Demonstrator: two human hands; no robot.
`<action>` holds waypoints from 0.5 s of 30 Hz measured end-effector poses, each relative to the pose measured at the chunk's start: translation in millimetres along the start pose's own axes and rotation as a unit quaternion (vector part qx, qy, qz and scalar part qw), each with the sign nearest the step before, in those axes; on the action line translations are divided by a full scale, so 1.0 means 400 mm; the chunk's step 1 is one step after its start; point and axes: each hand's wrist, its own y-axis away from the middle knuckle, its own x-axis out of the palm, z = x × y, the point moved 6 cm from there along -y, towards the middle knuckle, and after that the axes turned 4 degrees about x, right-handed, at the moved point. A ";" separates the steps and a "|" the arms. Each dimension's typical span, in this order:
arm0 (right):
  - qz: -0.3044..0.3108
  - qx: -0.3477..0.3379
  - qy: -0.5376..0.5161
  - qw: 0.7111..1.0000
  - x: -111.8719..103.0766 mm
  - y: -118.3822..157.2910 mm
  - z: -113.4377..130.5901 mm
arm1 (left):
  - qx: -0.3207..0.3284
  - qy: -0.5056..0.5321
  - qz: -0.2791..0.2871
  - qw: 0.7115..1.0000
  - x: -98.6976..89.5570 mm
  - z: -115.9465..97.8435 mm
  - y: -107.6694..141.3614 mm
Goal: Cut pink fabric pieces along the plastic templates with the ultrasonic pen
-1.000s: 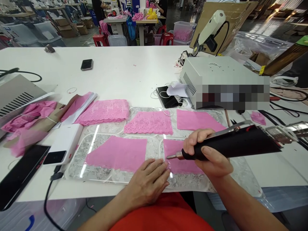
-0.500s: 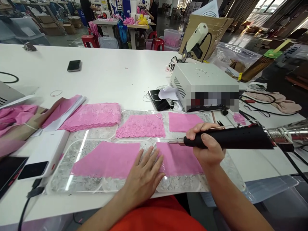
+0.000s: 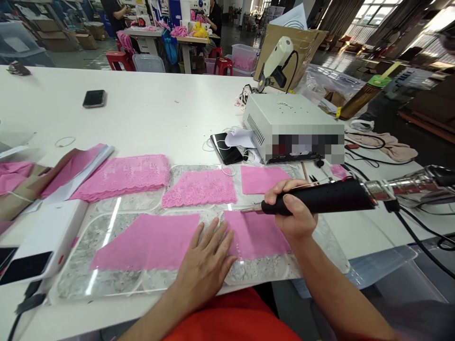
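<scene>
My left hand [image 3: 209, 258] lies flat with spread fingers, between two smooth pink fabric pieces and touching their edges. The larger piece [image 3: 152, 241] is on the left, the squarer piece [image 3: 258, 241] on the right. My right hand [image 3: 296, 215] is wrapped round a black-handled tool [image 3: 330, 196] with a thin metal tip and a jointed metal rear section. The tip is at the upper edge of the right piece; whether it touches is unclear. Behind lie a pink lace piece [image 3: 202, 188] and a smaller plain pink piece [image 3: 261, 177]. A marbled grey mat [image 3: 76, 270] carries the pieces.
A grey metal box [image 3: 287, 109] with cables stands at the back right. Pink lace [image 3: 131, 170] is stacked at the left, beside a white device [image 3: 46, 232]. Phones lie around the white table [image 3: 142, 113]. People work at sewing machines beyond.
The view has shifted, so most things sit further left in the picture. Both hands keep nearly the same places over the pink pieces, and the tool's tip is still at the right piece's upper edge.
</scene>
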 end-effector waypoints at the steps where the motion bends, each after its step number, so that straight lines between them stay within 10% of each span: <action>1: -0.006 -0.004 -0.004 1.000 -0.005 -0.004 0.007 | 0.001 -0.001 -0.004 1.000 -0.001 0.001 0.000; 15: -0.067 -0.028 0.004 0.997 -0.104 -0.008 0.036 | 0.019 -0.006 -0.003 1.000 -0.001 0.003 -0.005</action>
